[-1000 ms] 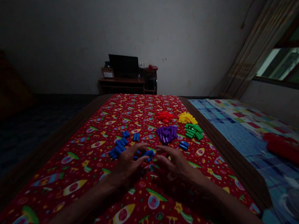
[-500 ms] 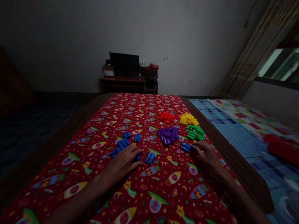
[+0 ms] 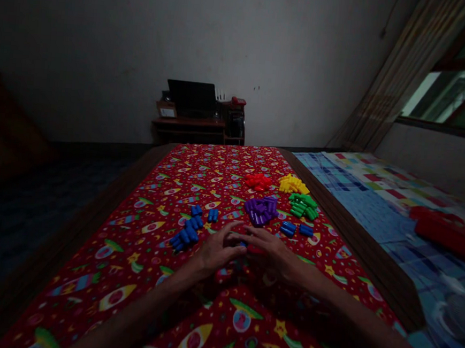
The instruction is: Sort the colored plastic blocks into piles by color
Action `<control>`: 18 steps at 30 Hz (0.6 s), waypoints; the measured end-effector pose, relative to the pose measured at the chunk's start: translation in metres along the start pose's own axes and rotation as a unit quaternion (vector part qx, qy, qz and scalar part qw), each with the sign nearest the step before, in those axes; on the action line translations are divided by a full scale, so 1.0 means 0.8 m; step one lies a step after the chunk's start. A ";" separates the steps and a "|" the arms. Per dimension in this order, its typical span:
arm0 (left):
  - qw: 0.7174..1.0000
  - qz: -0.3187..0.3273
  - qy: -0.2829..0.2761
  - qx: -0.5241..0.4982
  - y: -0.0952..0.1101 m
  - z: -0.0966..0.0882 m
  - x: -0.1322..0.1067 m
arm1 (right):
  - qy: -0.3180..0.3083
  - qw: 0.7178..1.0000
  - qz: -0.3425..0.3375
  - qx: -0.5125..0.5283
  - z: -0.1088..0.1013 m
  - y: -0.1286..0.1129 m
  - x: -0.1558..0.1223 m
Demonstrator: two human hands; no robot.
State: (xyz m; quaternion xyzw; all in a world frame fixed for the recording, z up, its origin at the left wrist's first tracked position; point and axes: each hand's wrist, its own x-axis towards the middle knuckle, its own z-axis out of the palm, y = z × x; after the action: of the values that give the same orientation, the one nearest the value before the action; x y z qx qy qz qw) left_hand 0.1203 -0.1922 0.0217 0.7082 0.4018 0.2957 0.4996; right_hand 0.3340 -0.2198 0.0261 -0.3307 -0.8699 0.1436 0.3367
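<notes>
My left hand (image 3: 216, 249) and my right hand (image 3: 272, 250) meet above the middle of the cloth, fingertips together. A blue plastic block (image 3: 243, 244) shows in part between the left thumb and the right fingers; the hands hide most of it. Left of them lies a loose pile of blue blocks (image 3: 186, 233), with a blue pair (image 3: 213, 215) just beyond. To the right, a joined-looking blue piece (image 3: 288, 229) and a smaller blue piece (image 3: 306, 230) lie side by side. A heap of purple blocks (image 3: 260, 210) sits just past my fingertips.
Farther back are heaps of red blocks (image 3: 258, 182), yellow blocks (image 3: 293, 184) and green blocks (image 3: 303, 206). A red rocket-print cloth (image 3: 204, 332) covers the table. On the right is a blue checked bed (image 3: 358, 216) with a red item (image 3: 448, 236); a monitor (image 3: 192, 98) stands behind.
My right hand has let go of the blue piece at the right and moved left to my left hand. My left hand has moved right from the blue pile, and they now meet.
</notes>
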 end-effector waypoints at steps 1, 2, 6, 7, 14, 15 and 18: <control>1.000 -0.003 -0.015 -0.006 0.005 0.004 -0.001 | -0.008 1.000 -0.019 0.000 0.006 -0.003 0.003; 1.000 0.002 -0.025 0.006 0.009 0.006 -0.003 | -0.003 1.000 -0.025 -0.005 0.008 -0.004 0.003; 0.976 0.112 -0.015 0.189 0.011 -0.013 -0.011 | 0.060 0.994 0.054 -0.076 -0.018 0.014 -0.014; 0.957 0.147 -0.001 0.251 0.007 -0.024 -0.012 | 0.064 0.989 0.084 -0.103 -0.031 0.019 -0.023; 0.854 0.188 0.137 0.466 -0.071 -0.106 -0.006 | 0.014 0.956 0.202 -0.213 -0.094 0.051 -0.091; 0.850 0.182 0.143 0.473 -0.082 -0.112 -0.006 | 0.025 0.951 0.206 -0.231 -0.096 0.056 -0.096; 0.843 0.168 0.147 0.489 -0.095 -0.116 -0.010 | 0.082 0.936 0.197 -0.279 -0.095 0.067 -0.092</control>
State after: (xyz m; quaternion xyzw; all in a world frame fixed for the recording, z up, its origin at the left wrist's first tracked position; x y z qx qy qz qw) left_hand 0.0195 -0.1419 -0.0198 0.8656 0.4376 0.2410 -0.0340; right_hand 0.4522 -0.2275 0.0208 -0.5868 -0.7617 -0.0692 0.2660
